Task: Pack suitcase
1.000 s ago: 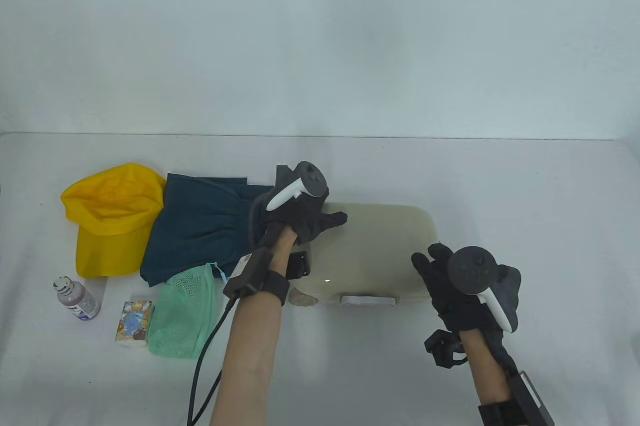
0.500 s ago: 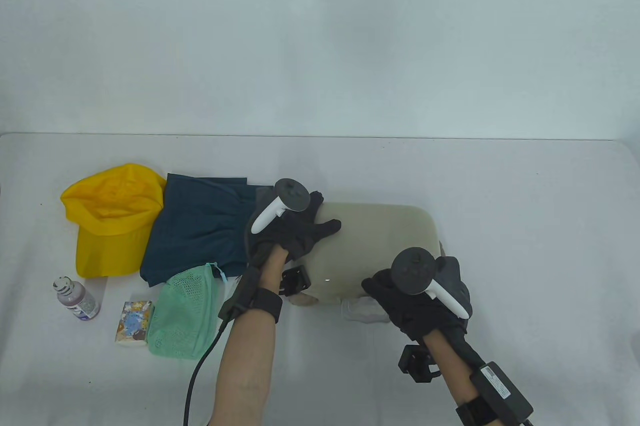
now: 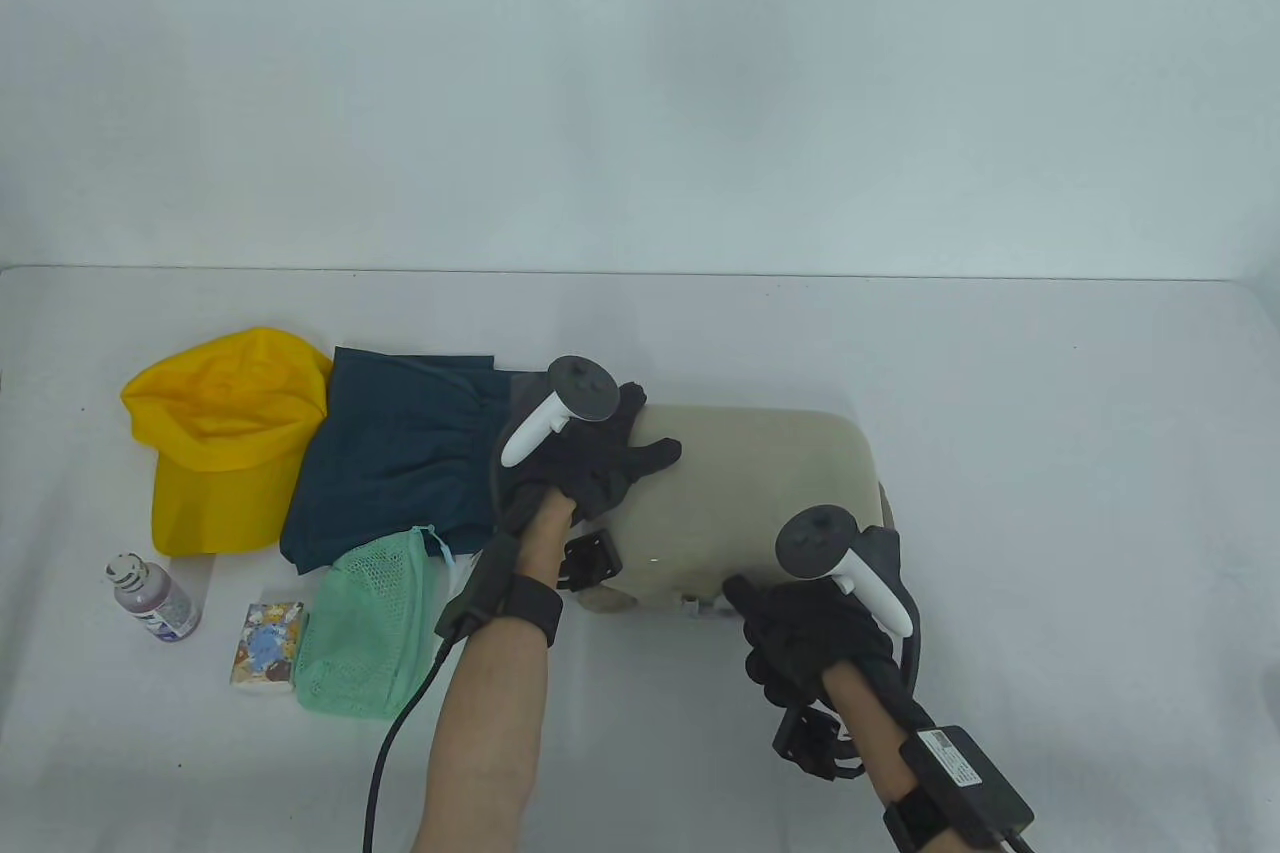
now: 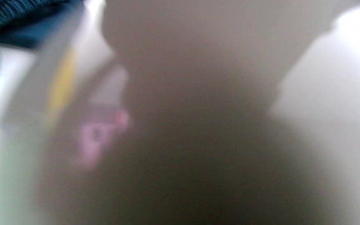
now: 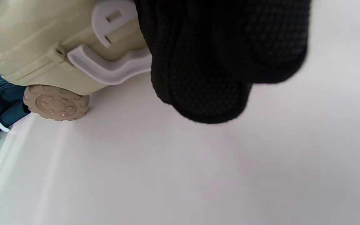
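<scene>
Since the earlier frames our right hand (image 3: 815, 638) has dropped to the near edge of the closed beige suitcase (image 3: 750, 493) at table centre, fingers curled on its white handle (image 5: 105, 70); our left hand (image 3: 585, 463) rests spread on its left end. Left of it, shorts (image 3: 400, 463), cap (image 3: 225, 438), mesh bag (image 3: 365, 628), bottle (image 3: 150, 598) remain unpacked.

My left wrist view is a blur: I make out only the beige suitcase (image 4: 198, 125) filling it and dark cloth (image 4: 17, 18) cut off at the top corner. On the right wrist view, my right hand (image 5: 223, 56) hides the white handle's (image 5: 111, 67) far end, so I cannot tell its grip.
</scene>
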Motion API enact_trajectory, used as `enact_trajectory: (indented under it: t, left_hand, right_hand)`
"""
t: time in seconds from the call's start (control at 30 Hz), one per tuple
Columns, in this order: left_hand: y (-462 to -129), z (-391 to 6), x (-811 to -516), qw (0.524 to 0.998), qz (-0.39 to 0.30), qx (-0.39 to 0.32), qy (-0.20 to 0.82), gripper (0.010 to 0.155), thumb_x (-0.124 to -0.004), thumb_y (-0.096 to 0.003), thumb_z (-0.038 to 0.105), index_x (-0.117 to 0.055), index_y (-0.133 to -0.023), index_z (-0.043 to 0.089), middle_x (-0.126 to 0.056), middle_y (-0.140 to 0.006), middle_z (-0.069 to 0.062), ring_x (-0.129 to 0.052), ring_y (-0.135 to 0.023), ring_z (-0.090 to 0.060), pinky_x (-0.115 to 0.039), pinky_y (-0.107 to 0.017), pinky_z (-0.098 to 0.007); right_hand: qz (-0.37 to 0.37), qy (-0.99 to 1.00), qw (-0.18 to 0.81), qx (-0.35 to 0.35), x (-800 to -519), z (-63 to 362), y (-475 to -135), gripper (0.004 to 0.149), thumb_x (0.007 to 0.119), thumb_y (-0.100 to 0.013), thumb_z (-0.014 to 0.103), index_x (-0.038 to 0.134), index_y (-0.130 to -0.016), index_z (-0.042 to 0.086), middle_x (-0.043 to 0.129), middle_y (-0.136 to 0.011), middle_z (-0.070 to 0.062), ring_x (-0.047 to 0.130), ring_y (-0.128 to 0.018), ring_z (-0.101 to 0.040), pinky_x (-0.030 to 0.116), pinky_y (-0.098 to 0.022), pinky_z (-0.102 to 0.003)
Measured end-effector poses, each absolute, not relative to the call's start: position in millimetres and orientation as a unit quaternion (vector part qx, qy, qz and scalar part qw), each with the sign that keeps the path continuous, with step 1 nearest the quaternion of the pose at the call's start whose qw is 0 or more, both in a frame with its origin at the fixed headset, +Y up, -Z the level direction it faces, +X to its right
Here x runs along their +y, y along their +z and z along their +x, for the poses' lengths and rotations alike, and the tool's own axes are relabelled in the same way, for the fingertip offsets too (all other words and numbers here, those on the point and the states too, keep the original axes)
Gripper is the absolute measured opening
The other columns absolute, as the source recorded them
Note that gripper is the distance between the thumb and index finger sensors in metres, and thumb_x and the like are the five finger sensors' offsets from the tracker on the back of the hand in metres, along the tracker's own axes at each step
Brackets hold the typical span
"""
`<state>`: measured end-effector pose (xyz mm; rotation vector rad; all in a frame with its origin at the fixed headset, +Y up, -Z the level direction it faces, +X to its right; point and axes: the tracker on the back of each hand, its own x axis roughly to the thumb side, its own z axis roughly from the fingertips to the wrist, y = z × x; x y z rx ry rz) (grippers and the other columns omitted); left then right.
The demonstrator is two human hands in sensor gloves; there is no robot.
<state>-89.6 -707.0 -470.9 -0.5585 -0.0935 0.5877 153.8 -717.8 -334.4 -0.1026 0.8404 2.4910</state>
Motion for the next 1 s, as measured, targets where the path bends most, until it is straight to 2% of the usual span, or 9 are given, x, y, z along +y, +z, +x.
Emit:
enact_trajectory:
  t: [0.1, 0.27, 0.5, 0.57, 0.6, 0.7, 0.73, 0.87, 1.0]
  left_hand:
    - [-471.7, -90.5, -707.4, 0.916, -0.273, -0.047, 0.291, 0.092, -0.062, -0.0423, 0.070, -0.011, -0.111, 0.038, -0.008, -0.123, -0.004, -0.028, -0.118, -0.037, -0.041, -0.083, -0.059]
    - [-472.6, -91.6, -707.6, 0.916, -0.271, -0.049, 0.291, 0.092, -0.063, -0.0414, 0.070, -0.012, -0.111, 0.038, -0.009, -0.123, -0.003, -0.029, -0.119, -0.036, -0.041, -0.084, -0.058]
    - [-473.6, -93.0, -707.4, 0.915, -0.271, -0.048, 0.295, 0.093, -0.066, -0.0400, 0.070, -0.014, -0.111, 0.039, -0.010, -0.124, -0.001, -0.030, -0.119, -0.034, -0.042, -0.085, -0.054]
    - [-474.0, -93.0, -707.3, 0.915, -0.273, -0.048, 0.295, 0.093, -0.067, -0.0399, 0.070, -0.014, -0.111, 0.039, -0.010, -0.124, 0.000, -0.030, -0.119, -0.034, -0.042, -0.085, -0.054]
    - [-474.0, -92.6, -707.2, 0.914, -0.273, -0.048, 0.296, 0.093, -0.067, -0.0397, 0.070, -0.015, -0.111, 0.039, -0.010, -0.124, 0.000, -0.030, -0.119, -0.034, -0.042, -0.085, -0.054]
    - [-474.9, -92.9, -706.8, 0.913, -0.274, -0.047, 0.297, 0.093, -0.067, -0.0397, 0.070, -0.015, -0.111, 0.039, -0.011, -0.124, 0.000, -0.030, -0.118, -0.034, -0.041, -0.085, -0.053]
    - [-475.5, -92.7, -706.4, 0.914, -0.274, -0.047, 0.295, 0.093, -0.067, -0.0398, 0.070, -0.015, -0.111, 0.039, -0.011, -0.124, -0.001, -0.030, -0.118, -0.035, -0.041, -0.085, -0.053]
    - [-475.9, -91.0, -702.0, 0.921, -0.272, -0.044, 0.276, 0.093, -0.067, -0.0396, 0.069, -0.016, -0.112, 0.038, -0.014, -0.124, -0.003, -0.031, -0.118, -0.037, -0.041, -0.084, -0.055]
    - [-469.6, -83.5, -689.1, 0.950, -0.245, -0.034, 0.189, 0.090, -0.061, -0.0402, 0.071, -0.017, -0.112, 0.039, -0.019, -0.124, -0.005, -0.033, -0.117, -0.039, -0.043, -0.082, -0.058]
  right_hand:
    - [-0.053, 0.882, 0.338, 0.325, -727.3, 157.3, -332.4, 0.073, 0.048, -0.056, 0.058, 0.078, -0.085, -0.002, 0.101, -0.066, -0.008, 0.108, -0.042, -0.019, 0.093, -0.027, -0.028]
    - [-0.066, 0.841, 0.417, 0.338, -740.3, 161.2, -328.5, 0.071, 0.048, -0.058, 0.057, 0.075, -0.086, -0.002, 0.099, -0.069, -0.007, 0.108, -0.045, -0.018, 0.093, -0.029, -0.027]
    - [-0.072, 0.811, 0.466, 0.346, -748.0, 159.6, -326.3, 0.073, 0.046, -0.059, 0.059, 0.071, -0.089, -0.003, 0.096, -0.071, -0.006, 0.106, -0.049, -0.016, 0.092, -0.033, -0.026]
    - [-0.075, 0.809, 0.471, 0.343, -749.4, 159.7, -326.0, 0.069, 0.048, -0.061, 0.055, 0.070, -0.089, -0.003, 0.097, -0.071, -0.005, 0.106, -0.049, -0.015, 0.093, -0.033, -0.025]
    - [-0.080, 0.809, 0.466, 0.349, -751.0, 159.2, -324.4, 0.062, 0.051, -0.061, 0.052, 0.070, -0.090, -0.001, 0.096, -0.071, -0.004, 0.106, -0.049, -0.015, 0.093, -0.033, -0.026]
    - [-0.056, 0.829, 0.443, 0.337, -748.1, 160.2, -327.9, 0.063, 0.053, -0.061, 0.051, 0.072, -0.089, -0.001, 0.098, -0.069, -0.006, 0.107, -0.046, -0.017, 0.093, -0.030, -0.026]
    - [-0.048, 0.834, 0.433, 0.338, -744.0, 159.8, -328.8, 0.064, 0.056, -0.060, 0.050, 0.073, -0.089, -0.004, 0.099, -0.068, -0.010, 0.107, -0.044, -0.021, 0.092, -0.029, -0.029]
    - [-0.009, 0.916, 0.262, 0.304, -728.8, 158.2, -331.8, 0.056, 0.064, -0.058, 0.047, 0.083, -0.083, 0.002, 0.104, -0.060, -0.008, 0.109, -0.037, -0.020, 0.093, -0.023, -0.029]
    - [0.009, 0.927, 0.228, 0.297, -714.7, 157.0, -331.0, 0.055, 0.068, -0.056, 0.048, 0.086, -0.080, 0.001, 0.105, -0.056, -0.008, 0.109, -0.035, -0.020, 0.093, -0.022, -0.030]
